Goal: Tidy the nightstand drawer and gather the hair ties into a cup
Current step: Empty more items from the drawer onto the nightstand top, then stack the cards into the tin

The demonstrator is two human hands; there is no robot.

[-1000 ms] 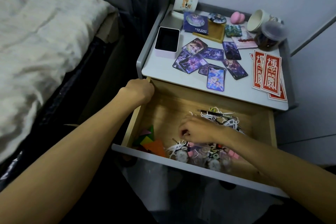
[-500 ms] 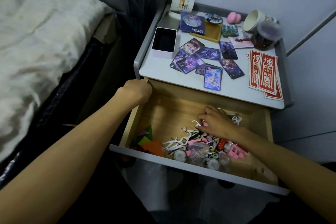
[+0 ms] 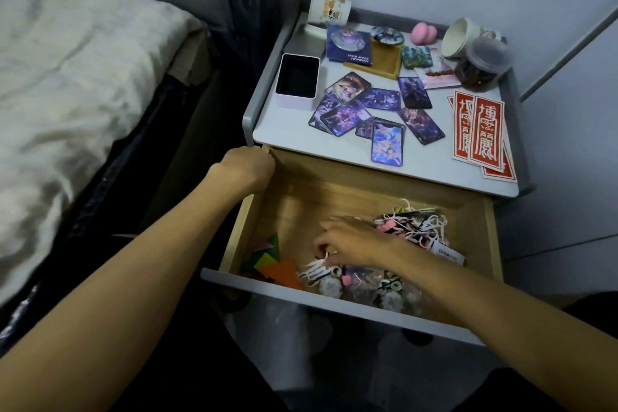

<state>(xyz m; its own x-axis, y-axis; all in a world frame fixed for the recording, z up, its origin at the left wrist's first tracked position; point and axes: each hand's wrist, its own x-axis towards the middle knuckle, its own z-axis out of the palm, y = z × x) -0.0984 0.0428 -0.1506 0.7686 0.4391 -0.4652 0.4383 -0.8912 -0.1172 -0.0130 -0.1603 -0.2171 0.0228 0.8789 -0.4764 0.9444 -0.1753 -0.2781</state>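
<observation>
A small pink box [image 3: 297, 82] with a black inside stood open; just right of the box lay a bunch of shiny picture cards [image 3: 381, 100], some on top of others; far to the right of the box lay red paper strips [image 3: 481, 130] with white signs; behind the box and to its right were a blue booklet [image 3: 347, 45], a wooden tray [image 3: 384, 58], a pink sponge [image 3: 424, 33] and a clear jar [image 3: 481, 63] with dark stuff inside; far left of the box was a bed [image 3: 67, 94] with a white blanket.

Wooden drawer [image 3: 334, 197] pulled open, lower centre, white and pink hair ties [image 3: 424, 227] tangled at its right and front, printed paper cup [image 3: 329, 10] tilted, upper centre
</observation>
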